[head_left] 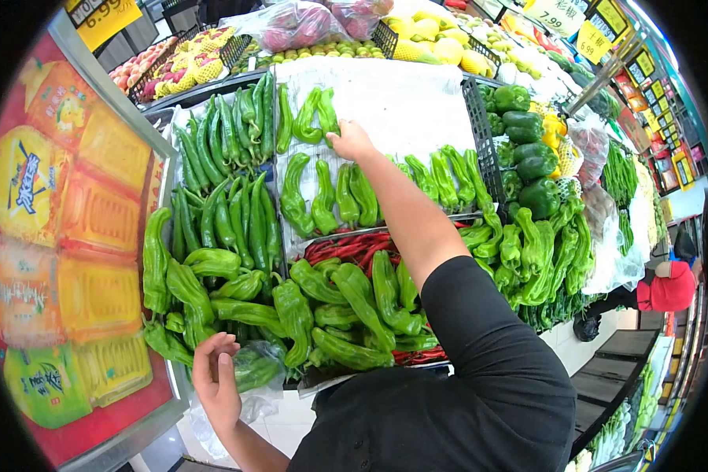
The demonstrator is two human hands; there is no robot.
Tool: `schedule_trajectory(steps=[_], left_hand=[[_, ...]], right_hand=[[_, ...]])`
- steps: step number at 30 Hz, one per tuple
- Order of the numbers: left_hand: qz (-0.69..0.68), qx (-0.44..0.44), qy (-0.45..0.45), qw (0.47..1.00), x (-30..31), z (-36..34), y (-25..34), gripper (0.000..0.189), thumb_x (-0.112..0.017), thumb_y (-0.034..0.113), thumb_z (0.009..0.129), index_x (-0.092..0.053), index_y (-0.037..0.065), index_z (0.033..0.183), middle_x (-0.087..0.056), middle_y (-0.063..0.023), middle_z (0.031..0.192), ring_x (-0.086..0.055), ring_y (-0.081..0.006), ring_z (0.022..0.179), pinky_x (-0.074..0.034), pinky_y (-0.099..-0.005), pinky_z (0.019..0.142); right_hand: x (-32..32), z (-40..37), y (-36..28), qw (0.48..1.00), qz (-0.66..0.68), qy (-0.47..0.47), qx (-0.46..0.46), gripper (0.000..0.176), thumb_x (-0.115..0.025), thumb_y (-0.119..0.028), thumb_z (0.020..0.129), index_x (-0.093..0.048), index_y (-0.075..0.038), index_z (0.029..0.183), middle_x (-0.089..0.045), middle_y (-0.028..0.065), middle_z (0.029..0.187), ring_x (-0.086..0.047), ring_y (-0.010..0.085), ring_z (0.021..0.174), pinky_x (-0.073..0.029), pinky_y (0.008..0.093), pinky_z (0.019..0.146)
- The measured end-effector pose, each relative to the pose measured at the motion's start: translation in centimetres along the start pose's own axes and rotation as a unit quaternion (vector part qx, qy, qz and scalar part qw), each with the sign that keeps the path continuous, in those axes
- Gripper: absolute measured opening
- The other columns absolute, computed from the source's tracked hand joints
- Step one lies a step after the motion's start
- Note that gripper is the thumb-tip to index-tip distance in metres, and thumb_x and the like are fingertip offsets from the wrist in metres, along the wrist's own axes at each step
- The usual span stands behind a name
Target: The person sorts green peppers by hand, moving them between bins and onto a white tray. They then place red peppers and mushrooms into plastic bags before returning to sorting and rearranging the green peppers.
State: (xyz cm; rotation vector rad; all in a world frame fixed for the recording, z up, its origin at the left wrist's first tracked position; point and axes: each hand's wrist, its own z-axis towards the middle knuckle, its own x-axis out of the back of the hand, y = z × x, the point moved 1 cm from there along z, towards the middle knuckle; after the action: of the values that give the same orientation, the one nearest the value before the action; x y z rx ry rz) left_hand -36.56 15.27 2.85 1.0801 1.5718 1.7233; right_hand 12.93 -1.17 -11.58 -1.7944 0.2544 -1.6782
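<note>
My right hand [352,141] reaches to the white-lined tray [393,102], its fingers closed on a light green pepper [326,112] at the right end of the tray's upper row. More such peppers [295,195] lie in a lower row on the tray. Below my left hand's level hangs a clear plastic bag [261,377] holding green peppers. My left hand [217,374] is beside that bag, fingers curled upward and apart, nothing visible in them. Loose light green peppers [291,311] lie heaped above it, partly over red chilies [354,250].
Dark green long peppers [248,220] fill the left part of the stand. Bell peppers [525,128] sit in a black crate at right. A packaged-goods case [71,259] borders the left. A person in red [669,287] is at far right.
</note>
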Motion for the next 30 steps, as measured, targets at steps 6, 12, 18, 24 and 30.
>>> schedule_trajectory(steps=[6,12,18,24,30], left_hand=[[0.074,-0.046,0.047,0.995,1.9,-0.5,1.5,0.022,-0.052,0.004,0.098,-0.061,-0.003,0.117,-0.065,-0.0124,0.111,-0.062,-0.0197,0.098,-0.049,-0.0331,0.091],[0.296,-0.100,0.106,0.944,4.6,0.4,1.1,0.025,-0.058,0.009,0.096,-0.061,-0.001,0.119,-0.064,-0.0158,0.105,-0.062,-0.0259,0.092,-0.050,-0.0356,0.082],[0.359,-0.130,0.123,0.916,4.2,1.6,-1.6,0.037,-0.067,0.021,0.091,-0.060,0.000,0.121,-0.061,-0.0178,0.113,-0.062,-0.0335,0.097,-0.052,-0.0423,0.080],[0.514,-0.120,0.125,0.840,1.4,3.3,-1.6,0.046,-0.071,0.036,0.088,-0.058,0.002,0.115,-0.058,-0.0162,0.110,-0.061,-0.0377,0.102,-0.051,-0.0473,0.082],[0.478,-0.160,0.146,0.851,1.3,3.7,-1.7,0.032,-0.066,0.028,0.091,-0.058,0.003,0.109,-0.057,-0.0186,0.106,-0.060,-0.0393,0.098,-0.051,-0.0481,0.079]], right_hand=[[3.5,-0.2,-0.1,0.997,0.041,0.043,0.039,0.063,-0.069,-0.035,0.090,-0.053,0.008,0.133,-0.058,0.0308,0.126,-0.060,0.0415,0.112,-0.049,0.0447,0.099],[15.2,-10.6,-5.2,0.960,0.229,0.044,0.156,0.058,-0.068,-0.028,0.094,-0.051,-0.001,0.142,-0.063,0.0150,0.127,-0.062,0.0227,0.112,-0.050,0.0362,0.096],[19.5,-27.5,-6.5,0.944,0.305,-0.032,0.119,0.045,-0.062,-0.016,0.100,-0.052,-0.003,0.142,-0.063,0.0109,0.132,-0.060,0.0197,0.118,-0.049,0.0340,0.099],[17.0,-37.2,-4.0,0.917,0.346,-0.127,0.150,0.038,-0.062,-0.011,0.098,-0.057,-0.004,0.135,-0.065,0.0067,0.116,-0.062,0.0151,0.104,-0.050,0.0303,0.089],[15.2,-40.9,-3.6,0.891,0.412,-0.156,0.109,0.035,-0.062,-0.014,0.099,-0.059,-0.002,0.133,-0.069,0.0085,0.114,-0.063,0.0144,0.101,-0.050,0.0311,0.089]])
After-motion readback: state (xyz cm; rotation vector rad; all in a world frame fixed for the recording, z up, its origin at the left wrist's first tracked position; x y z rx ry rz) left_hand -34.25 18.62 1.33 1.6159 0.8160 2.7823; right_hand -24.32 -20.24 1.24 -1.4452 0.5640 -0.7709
